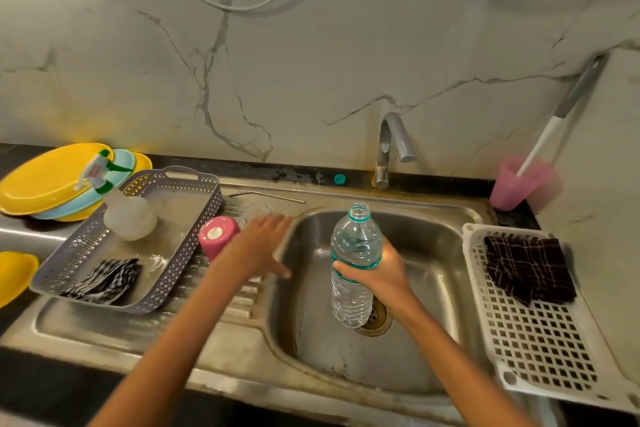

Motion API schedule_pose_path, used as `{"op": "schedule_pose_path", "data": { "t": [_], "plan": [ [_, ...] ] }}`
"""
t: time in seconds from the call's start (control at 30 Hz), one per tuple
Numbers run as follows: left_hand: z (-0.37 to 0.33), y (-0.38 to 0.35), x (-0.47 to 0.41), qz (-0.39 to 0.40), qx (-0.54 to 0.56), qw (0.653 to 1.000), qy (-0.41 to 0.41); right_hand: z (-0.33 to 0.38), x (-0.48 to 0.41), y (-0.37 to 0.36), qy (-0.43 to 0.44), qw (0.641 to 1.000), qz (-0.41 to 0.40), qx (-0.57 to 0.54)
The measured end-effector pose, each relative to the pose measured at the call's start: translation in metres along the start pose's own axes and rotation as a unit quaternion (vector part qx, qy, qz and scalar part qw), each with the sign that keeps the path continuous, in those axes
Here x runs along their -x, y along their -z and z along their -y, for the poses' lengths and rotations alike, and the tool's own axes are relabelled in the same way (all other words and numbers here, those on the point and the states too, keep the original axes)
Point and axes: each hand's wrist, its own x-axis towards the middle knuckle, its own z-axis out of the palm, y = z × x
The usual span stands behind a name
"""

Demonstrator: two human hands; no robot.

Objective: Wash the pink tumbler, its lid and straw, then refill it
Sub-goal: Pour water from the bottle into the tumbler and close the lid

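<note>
— Head view: hard to make out?
— Clear lid (255, 212), faint beyond straight-fingered left hand (260, 247). Pink tumbler (217, 236) upside down on drainboard (104, 329), partly behind that hand. Right hand (379, 272) gripping bottle (354, 246).

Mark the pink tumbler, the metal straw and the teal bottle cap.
pink tumbler (215, 233): head view, on its upward-facing end.
metal straw (266, 197): head view, mid-length of the tube.
teal bottle cap (339, 178): head view, centre of its top.

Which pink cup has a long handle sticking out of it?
The pale pink cup in the far right corner; the darker pink tumbler stands upside down on the drainboard.
</note>
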Motion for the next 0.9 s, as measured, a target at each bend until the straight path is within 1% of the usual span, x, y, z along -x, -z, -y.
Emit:
{"op": "schedule_pose_path", "data": {
  "t": [0.03,0.07,0.1,0.17,0.23,0.3,0.33,0.43,0.47,0.53,0.57,0.63,0.67,0.7,0.73,0.77,0.8,0.83,0.87,0.9],
  "plan": [
    [0.012,0.005,-0.006,0.003,-0.105,0.994,0.018,-0.001,0.001,0.000,0.000,1.000,-0.002,0.004],
    [0.019,0.010,-0.012,0.030,-0.189,0.981,0.040,-0.002,0.002,0.000,-0.001,1.000,-0.003,0.009],
    [0.024,0.015,-0.020,0.070,-0.243,0.965,0.063,-0.003,0.003,0.001,-0.001,1.000,-0.004,0.012],
    [0.024,0.022,-0.034,0.154,-0.285,0.939,0.114,-0.005,0.005,0.001,0.000,1.000,-0.008,0.013],
    [0.018,0.023,-0.043,0.221,-0.330,0.906,0.145,-0.006,0.007,0.002,-0.004,1.000,-0.015,0.009],
    [0.011,0.020,-0.045,0.262,-0.385,0.871,0.159,-0.007,0.008,0.004,-0.007,1.000,-0.021,0.003],
    [0.008,0.018,-0.045,0.268,-0.400,0.861,0.165,-0.008,0.009,0.005,-0.008,1.000,-0.023,0.003],
    [0.002,0.016,-0.041,0.259,-0.424,0.850,0.177,-0.006,0.010,0.009,-0.006,1.000,-0.027,0.004],
    [0.002,0.018,-0.039,0.254,-0.420,0.853,0.178,-0.006,0.010,0.011,-0.006,1.000,-0.029,0.005],
    [0.010,0.022,-0.038,0.234,-0.392,0.875,0.164,-0.006,0.010,0.014,-0.002,1.000,-0.028,0.012],
    [0.016,0.025,-0.036,0.217,-0.365,0.893,0.148,-0.006,0.010,0.017,0.000,0.999,-0.028,0.016],
    [0.028,0.031,-0.031,0.143,-0.256,0.951,0.102,-0.004,0.010,0.023,0.001,0.999,-0.034,0.023],
    [0.033,0.030,-0.028,0.093,-0.179,0.977,0.074,-0.001,0.010,0.027,0.004,0.999,-0.036,0.030],
    [0.037,0.028,-0.023,0.053,-0.088,0.994,0.049,0.003,0.010,0.031,0.010,0.998,-0.036,0.041],
    [0.036,0.025,-0.016,0.024,0.022,0.999,0.025,0.007,0.011,0.036,0.017,0.998,-0.036,0.052],
    [0.033,0.020,-0.008,-0.001,0.147,0.989,0.005,0.011,0.011,0.040,0.026,0.997,-0.035,0.065],
    [0.025,0.014,0.000,-0.022,0.272,0.962,-0.013,0.017,0.011,0.045,0.035,0.996,-0.035,0.080],
    [0.016,0.007,0.008,-0.035,0.382,0.923,-0.031,0.022,0.011,0.051,0.045,0.994,-0.036,0.098],
    [0.007,-0.001,0.013,-0.042,0.464,0.884,-0.044,0.027,0.010,0.055,0.053,0.991,-0.038,0.114],
    [-0.003,-0.007,0.017,-0.046,0.517,0.853,-0.053,0.032,0.009,0.060,0.061,0.989,-0.040,0.127]
  ]
}}
